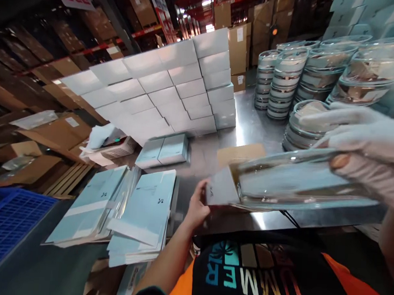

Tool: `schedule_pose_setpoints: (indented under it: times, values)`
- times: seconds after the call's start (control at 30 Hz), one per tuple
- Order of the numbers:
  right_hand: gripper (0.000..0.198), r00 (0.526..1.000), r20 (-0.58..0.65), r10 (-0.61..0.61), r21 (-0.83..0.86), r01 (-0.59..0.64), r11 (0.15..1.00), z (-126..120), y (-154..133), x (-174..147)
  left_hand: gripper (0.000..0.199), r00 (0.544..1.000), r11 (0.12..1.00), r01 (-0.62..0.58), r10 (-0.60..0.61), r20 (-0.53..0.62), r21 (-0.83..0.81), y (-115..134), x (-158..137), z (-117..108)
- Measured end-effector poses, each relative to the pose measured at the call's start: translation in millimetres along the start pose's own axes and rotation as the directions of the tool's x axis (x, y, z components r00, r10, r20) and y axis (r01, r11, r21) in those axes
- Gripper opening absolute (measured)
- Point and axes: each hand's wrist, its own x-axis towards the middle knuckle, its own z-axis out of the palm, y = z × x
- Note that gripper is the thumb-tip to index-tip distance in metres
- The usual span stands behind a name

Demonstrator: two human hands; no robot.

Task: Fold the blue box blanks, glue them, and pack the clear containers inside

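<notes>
Right now the left hand (198,206) pinches the open end of a pale blue carton (223,189), fingers closed on its flap, holding it just above the steel counter (248,124) near the person's body. The right hand (367,149), in a white glove, has its grip wrapped round a clear lidded dish (298,180), thumb on the near rim & fingers over the top; the dish lies flat with its left end at the carton's mouth, partly inside as far as can be told. A brown cardboard sheet (239,153) lies on the counter just behind the carton. Stacks of the same clear dishes (284,81) stand at the far right of the counter, several columns close together, w/ something pale inside each. Centre-back sits a big wall of closed white-blue boxes (174,84), stacked many rows high. 2 more closed boxes (163,151) lie side by side in front of that wall. Left of the hands, flat unfolded cartons (139,215) lie in 2 loose piles, overlapping, some hanging over the counter edge. A blue plastic crate (8,225) is at far left, lower than the counter. Brown cardboard boxes (51,134) & warehouse racking (100,30) fill the background. The person wears a dark shirt w/ orange sleeves.
</notes>
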Motion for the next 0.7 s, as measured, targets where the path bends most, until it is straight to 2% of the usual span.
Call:
schedule_pose_setpoints:
  times: [0.07, 0.13, 0.2, 0.27, 0.37, 0.43, 0.5, 0.57, 0.6, 0.63, 0.7]
  values:
    - [0.018, 0.972, 0.209, -0.11, -0.062, 0.125, 0.99, 19.7, -6.7, 3.3, 0.093, 0.991, 1.0, -0.003, 0.0, 0.134, 0.02, -5.1, -5.9, 12.4]
    - [0.014, 0.953, 0.261, -0.152, -0.109, 0.186, 0.977, 35.6, -3.3, 3.3, 0.093, 0.981, 0.995, 0.03, -0.048, 0.19, 0.099, -11.3, -9.3, 21.6]
    - [0.029, 0.976, 0.184, -0.114, -0.098, 0.134, 0.986, 44.2, 7.1, -5.1, 0.091, 0.979, 0.98, 0.071, -0.105, 0.177, 0.188, -17.8, -10.5, 25.0]
    - [0.049, 0.996, 0.088, -0.016, -0.021, 0.018, 1.0, 49.8, 22.6, -23.0, 0.09, 0.979, 0.968, 0.097, -0.135, 0.154, 0.231, -23.4, -11.3, 23.4]
    - [0.071, 0.998, 0.002, 0.059, 0.038, -0.059, 0.997, 68.9, 50.1, -61.7, 0.102, 0.98, 0.981, 0.084, -0.114, 0.165, 0.177, -26.4, -13.3, 18.2]
    - [0.073, 0.999, -0.025, 0.043, 0.014, -0.042, 0.999, 92.6, 65.4, -88.0, 0.116, 0.988, 0.994, -0.021, 0.004, 0.154, 0.103, -22.4, -13.8, 16.7]
    - [0.074, 0.998, -0.053, 0.041, 0.056, -0.038, 0.998, 119.3, 73.6, -108.7, 0.114, 0.966, 0.97, -0.235, 0.226, 0.123, 0.064, -12.6, -12.0, 18.4]
    - [0.079, 0.988, -0.109, 0.105, 0.133, -0.09, 0.987, 141.4, 74.2, -120.9, 0.092, 0.886, 0.887, -0.457, 0.447, 0.125, 0.072, 1.4, -7.6, 22.7]
    - [0.083, 0.979, -0.14, 0.148, 0.173, -0.123, 0.977, 149.0, 72.6, -124.0, 0.078, 0.845, 0.844, -0.53, 0.518, 0.134, 0.08, 9.0, -4.9, 25.5]
    - [0.085, 0.968, -0.173, 0.184, 0.209, -0.146, 0.967, 154.2, 70.5, -125.7, 0.066, 0.817, 0.814, -0.574, 0.56, 0.139, 0.091, 16.5, -2.4, 28.4]
    - [0.084, 0.946, -0.235, 0.223, 0.266, -0.158, 0.951, 158.0, 67.0, -126.4, 0.052, 0.809, 0.8, -0.588, 0.576, 0.118, 0.122, 29.3, 0.9, 33.5]
